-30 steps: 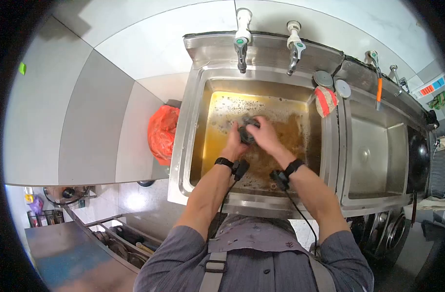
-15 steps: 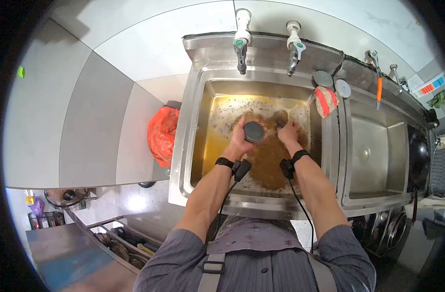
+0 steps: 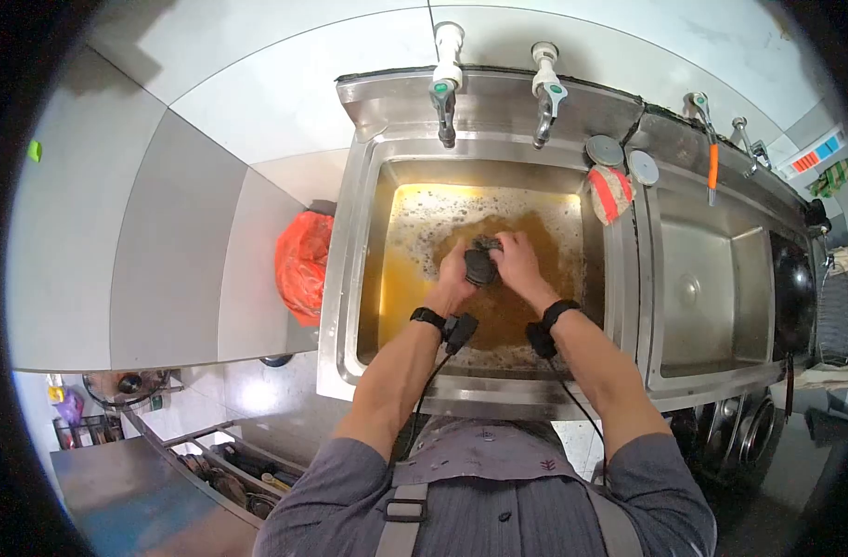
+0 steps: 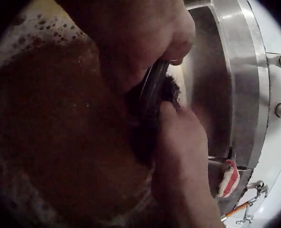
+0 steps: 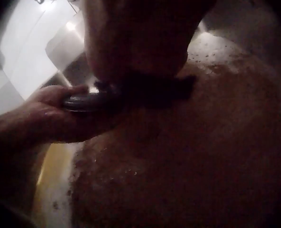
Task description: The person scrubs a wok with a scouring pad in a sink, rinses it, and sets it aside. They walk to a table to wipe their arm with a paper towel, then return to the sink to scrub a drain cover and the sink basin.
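Over the murky brown water point(image 3: 526, 320) in the left basin, my left hand point(image 3: 453, 273) grips a dark round lid point(image 3: 479, 270) by its side. My right hand point(image 3: 520, 264) pinches a dark, rough scouring pad point(image 3: 486, 243) against the lid's upper edge. In the left wrist view the lid point(image 4: 153, 89) is seen edge-on, and the frayed pad point(image 4: 172, 89) shows behind it by the right fingers. From the right wrist, the lid point(image 5: 86, 102) lies across the left palm, while deep shadow hides much of the pad.
Two round lids, one grey point(image 3: 604, 150) and one white point(image 3: 643, 167), sit on the sink ledge near a red-striped cloth pad point(image 3: 611, 195). Taps point(image 3: 445, 111) overhang the back. A second basin point(image 3: 707, 297) adjoins at right; a red plastic bag point(image 3: 303, 269) is at left.
Half a second ago the right hand was apart, dipping the pad in the water at right, with the lid face-up in the left palm. Now it has returned to the lid.
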Demonstrator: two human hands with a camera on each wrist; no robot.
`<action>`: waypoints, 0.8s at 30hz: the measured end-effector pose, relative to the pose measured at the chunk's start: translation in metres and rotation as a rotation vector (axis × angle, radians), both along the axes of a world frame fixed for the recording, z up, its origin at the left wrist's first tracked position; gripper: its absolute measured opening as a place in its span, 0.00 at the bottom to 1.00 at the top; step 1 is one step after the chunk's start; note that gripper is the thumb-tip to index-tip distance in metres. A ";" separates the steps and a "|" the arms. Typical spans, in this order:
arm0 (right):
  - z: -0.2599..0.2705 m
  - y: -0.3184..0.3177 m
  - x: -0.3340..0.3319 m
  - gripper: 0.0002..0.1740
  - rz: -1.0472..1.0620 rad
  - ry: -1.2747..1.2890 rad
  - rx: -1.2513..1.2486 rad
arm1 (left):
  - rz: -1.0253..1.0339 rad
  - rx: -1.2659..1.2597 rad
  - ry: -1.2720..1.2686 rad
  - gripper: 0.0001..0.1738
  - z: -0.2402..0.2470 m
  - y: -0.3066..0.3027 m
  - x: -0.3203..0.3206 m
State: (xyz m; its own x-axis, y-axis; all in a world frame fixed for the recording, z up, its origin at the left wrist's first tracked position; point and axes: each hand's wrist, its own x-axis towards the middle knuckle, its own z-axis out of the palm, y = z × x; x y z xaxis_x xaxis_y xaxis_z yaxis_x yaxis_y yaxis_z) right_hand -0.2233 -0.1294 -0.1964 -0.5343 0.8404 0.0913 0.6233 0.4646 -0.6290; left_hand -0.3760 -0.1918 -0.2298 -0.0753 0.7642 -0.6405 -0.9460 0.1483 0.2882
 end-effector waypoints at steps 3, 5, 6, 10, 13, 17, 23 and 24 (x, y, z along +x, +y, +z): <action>0.013 0.009 0.015 0.25 -0.177 -0.355 0.018 | -0.179 -0.025 -0.021 0.33 0.049 -0.013 0.008; -0.054 0.038 0.016 0.28 -0.285 -0.460 -0.237 | -0.198 -0.026 -0.043 0.33 0.044 -0.016 0.001; -0.077 0.047 0.014 0.31 -0.404 -0.561 -0.487 | -0.228 -0.019 -0.062 0.33 0.040 -0.015 -0.003; 0.029 0.003 0.007 0.31 -0.152 0.185 -0.612 | -0.275 0.047 0.007 0.35 0.003 -0.009 -0.016; 0.062 -0.038 -0.010 0.27 0.041 0.228 -0.333 | -0.101 -0.037 0.136 0.29 0.013 -0.007 -0.003; 0.053 -0.043 -0.019 0.24 0.046 0.345 -0.135 | -0.045 -0.031 0.138 0.24 0.046 -0.004 0.012; 0.050 0.006 -0.019 0.23 -0.082 0.133 -0.144 | -0.180 0.009 0.288 0.32 0.080 -0.002 0.023; 0.050 0.010 -0.015 0.23 -0.083 0.135 -0.141 | -0.236 0.061 0.321 0.30 0.083 -0.005 0.021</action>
